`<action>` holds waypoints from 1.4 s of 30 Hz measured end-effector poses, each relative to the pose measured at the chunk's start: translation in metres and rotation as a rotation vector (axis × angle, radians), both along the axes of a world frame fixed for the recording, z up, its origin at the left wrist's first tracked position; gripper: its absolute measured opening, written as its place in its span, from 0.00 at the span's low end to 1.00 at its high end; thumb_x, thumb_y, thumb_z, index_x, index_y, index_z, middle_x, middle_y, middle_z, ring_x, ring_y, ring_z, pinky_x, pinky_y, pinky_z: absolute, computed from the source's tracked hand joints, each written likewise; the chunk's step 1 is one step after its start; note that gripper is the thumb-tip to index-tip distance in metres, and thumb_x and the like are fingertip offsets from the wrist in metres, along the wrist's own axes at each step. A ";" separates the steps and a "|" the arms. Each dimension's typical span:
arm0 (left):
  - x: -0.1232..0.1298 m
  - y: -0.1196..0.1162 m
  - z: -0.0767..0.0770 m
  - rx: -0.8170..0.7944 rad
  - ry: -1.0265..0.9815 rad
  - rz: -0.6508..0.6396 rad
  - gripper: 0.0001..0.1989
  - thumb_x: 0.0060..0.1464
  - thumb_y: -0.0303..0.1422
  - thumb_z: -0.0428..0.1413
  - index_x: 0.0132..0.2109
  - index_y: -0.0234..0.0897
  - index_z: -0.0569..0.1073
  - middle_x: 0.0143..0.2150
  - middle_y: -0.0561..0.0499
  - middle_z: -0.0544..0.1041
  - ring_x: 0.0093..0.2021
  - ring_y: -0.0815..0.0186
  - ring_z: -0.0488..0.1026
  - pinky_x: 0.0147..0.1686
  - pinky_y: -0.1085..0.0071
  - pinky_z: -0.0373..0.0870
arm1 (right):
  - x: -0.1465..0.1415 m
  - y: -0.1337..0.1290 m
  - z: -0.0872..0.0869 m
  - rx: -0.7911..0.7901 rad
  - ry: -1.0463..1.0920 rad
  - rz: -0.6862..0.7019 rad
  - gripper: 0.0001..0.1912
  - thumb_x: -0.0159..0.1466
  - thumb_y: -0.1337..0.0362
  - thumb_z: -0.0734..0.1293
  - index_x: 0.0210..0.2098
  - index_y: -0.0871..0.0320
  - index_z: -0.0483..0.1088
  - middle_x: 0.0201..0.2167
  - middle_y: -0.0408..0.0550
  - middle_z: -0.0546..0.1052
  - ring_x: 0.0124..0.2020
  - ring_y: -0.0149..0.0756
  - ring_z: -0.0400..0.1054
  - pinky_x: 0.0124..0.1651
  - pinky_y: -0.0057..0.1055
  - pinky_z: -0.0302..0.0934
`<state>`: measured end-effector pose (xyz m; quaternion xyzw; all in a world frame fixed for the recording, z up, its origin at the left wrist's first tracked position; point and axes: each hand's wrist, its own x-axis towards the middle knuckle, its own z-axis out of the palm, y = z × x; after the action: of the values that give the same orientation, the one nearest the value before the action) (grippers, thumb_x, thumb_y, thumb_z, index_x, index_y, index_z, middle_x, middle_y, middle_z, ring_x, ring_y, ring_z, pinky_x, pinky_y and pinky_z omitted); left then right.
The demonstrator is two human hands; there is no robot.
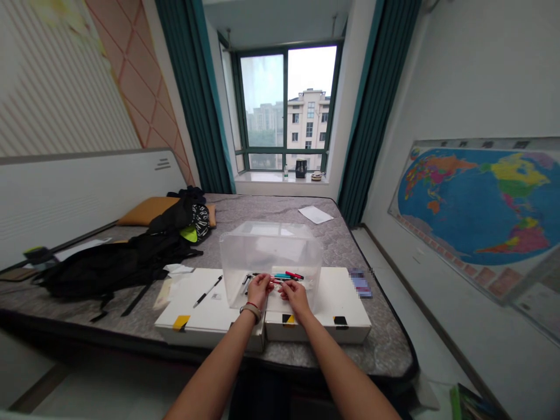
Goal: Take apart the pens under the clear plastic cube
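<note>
Room: a mattress (266, 210) below a window (286, 105).
Box: a clear plastic box (271, 248) sits on white cartons (336, 297).
Pens: colored pens (284, 276) lie inside, near side.
Hands: left hand (259, 290) and right hand (295, 295) curl closed at the pens; gripping or not, cannot tell.

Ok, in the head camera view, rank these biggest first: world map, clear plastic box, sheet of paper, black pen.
Largest to smallest: the world map, then the clear plastic box. The sheet of paper and the black pen look about alike, and the paper lies farther away, so I won't rank them.
</note>
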<state>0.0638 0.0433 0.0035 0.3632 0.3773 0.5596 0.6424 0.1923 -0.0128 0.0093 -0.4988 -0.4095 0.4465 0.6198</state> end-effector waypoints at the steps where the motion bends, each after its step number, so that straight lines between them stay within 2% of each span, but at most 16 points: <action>1: 0.000 0.000 0.000 -0.003 -0.023 -0.003 0.21 0.39 0.41 0.67 0.36 0.33 0.71 0.29 0.52 0.77 0.23 0.74 0.71 0.26 0.77 0.69 | 0.000 0.000 0.000 0.000 -0.007 -0.002 0.21 0.50 0.47 0.71 0.28 0.61 0.73 0.24 0.49 0.78 0.22 0.33 0.69 0.27 0.29 0.65; 5: 0.001 0.000 0.001 -0.031 -0.096 -0.019 0.21 0.35 0.36 0.69 0.37 0.32 0.73 0.28 0.53 0.76 0.22 0.75 0.70 0.26 0.77 0.69 | -0.001 -0.001 0.000 0.019 -0.040 -0.003 0.20 0.53 0.47 0.69 0.27 0.60 0.72 0.23 0.50 0.78 0.21 0.32 0.68 0.26 0.28 0.64; 10: 0.001 -0.001 0.003 -0.076 -0.076 -0.016 0.21 0.41 0.32 0.68 0.43 0.32 0.74 0.29 0.51 0.77 0.23 0.75 0.71 0.27 0.77 0.71 | -0.002 -0.002 0.004 0.008 -0.054 -0.025 0.20 0.52 0.47 0.70 0.27 0.60 0.72 0.22 0.49 0.78 0.20 0.32 0.68 0.25 0.28 0.64; 17: 0.001 -0.002 0.008 -0.124 -0.115 0.014 0.13 0.53 0.36 0.59 0.43 0.34 0.73 0.40 0.45 0.78 0.21 0.76 0.71 0.23 0.77 0.70 | -0.003 -0.001 0.004 0.000 -0.034 -0.016 0.19 0.51 0.48 0.70 0.25 0.60 0.71 0.20 0.49 0.77 0.18 0.31 0.66 0.23 0.27 0.62; 25: -0.001 -0.004 0.011 -0.136 -0.141 -0.015 0.12 0.53 0.36 0.59 0.41 0.33 0.73 0.41 0.44 0.78 0.22 0.75 0.72 0.26 0.77 0.71 | -0.004 -0.001 0.003 0.003 -0.039 -0.035 0.19 0.51 0.48 0.70 0.23 0.59 0.71 0.20 0.48 0.76 0.18 0.31 0.66 0.22 0.27 0.62; 27: -0.001 -0.004 0.012 -0.135 -0.137 -0.006 0.12 0.53 0.36 0.58 0.41 0.34 0.73 0.42 0.44 0.77 0.25 0.73 0.74 0.27 0.76 0.72 | -0.004 -0.001 0.003 0.002 -0.039 -0.041 0.19 0.51 0.48 0.70 0.23 0.59 0.71 0.20 0.48 0.76 0.18 0.31 0.66 0.22 0.27 0.61; 31: -0.001 -0.004 0.011 -0.103 -0.139 0.021 0.11 0.56 0.38 0.56 0.43 0.36 0.73 0.44 0.43 0.77 0.39 0.65 0.78 0.35 0.72 0.74 | -0.004 -0.001 0.001 0.006 -0.036 -0.033 0.18 0.52 0.49 0.70 0.23 0.59 0.70 0.20 0.48 0.76 0.18 0.31 0.66 0.23 0.27 0.61; 33: -0.001 -0.004 0.010 -0.083 -0.124 -0.002 0.12 0.55 0.39 0.55 0.41 0.35 0.73 0.42 0.42 0.78 0.40 0.64 0.77 0.37 0.71 0.73 | -0.004 -0.001 0.000 0.005 -0.034 -0.032 0.17 0.53 0.50 0.69 0.24 0.59 0.70 0.20 0.47 0.76 0.18 0.31 0.66 0.23 0.27 0.62; 36: -0.001 -0.004 0.004 -0.002 -0.013 -0.073 0.16 0.54 0.43 0.55 0.37 0.32 0.74 0.31 0.45 0.78 0.29 0.66 0.76 0.30 0.72 0.72 | -0.003 0.000 -0.002 0.005 -0.030 -0.031 0.17 0.53 0.50 0.69 0.23 0.58 0.70 0.20 0.46 0.76 0.18 0.31 0.67 0.23 0.27 0.62; 39: 0.001 -0.005 -0.001 0.137 0.212 -0.097 0.19 0.55 0.47 0.53 0.29 0.35 0.73 0.16 0.53 0.69 0.16 0.71 0.63 0.18 0.76 0.60 | -0.002 0.000 -0.002 0.005 -0.033 -0.021 0.16 0.53 0.51 0.69 0.23 0.58 0.70 0.19 0.46 0.75 0.19 0.32 0.67 0.24 0.27 0.62; 42: 0.004 -0.009 -0.001 0.239 0.390 -0.069 0.20 0.55 0.46 0.53 0.21 0.37 0.69 0.13 0.56 0.61 0.15 0.71 0.57 0.18 0.75 0.55 | -0.002 0.000 -0.001 0.004 -0.037 -0.021 0.16 0.53 0.51 0.69 0.23 0.58 0.70 0.19 0.46 0.75 0.19 0.32 0.67 0.24 0.28 0.62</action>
<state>0.0673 0.0345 0.0028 0.5508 0.4128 0.4970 0.5285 0.1899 -0.0132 0.0085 -0.5101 -0.4165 0.4296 0.6179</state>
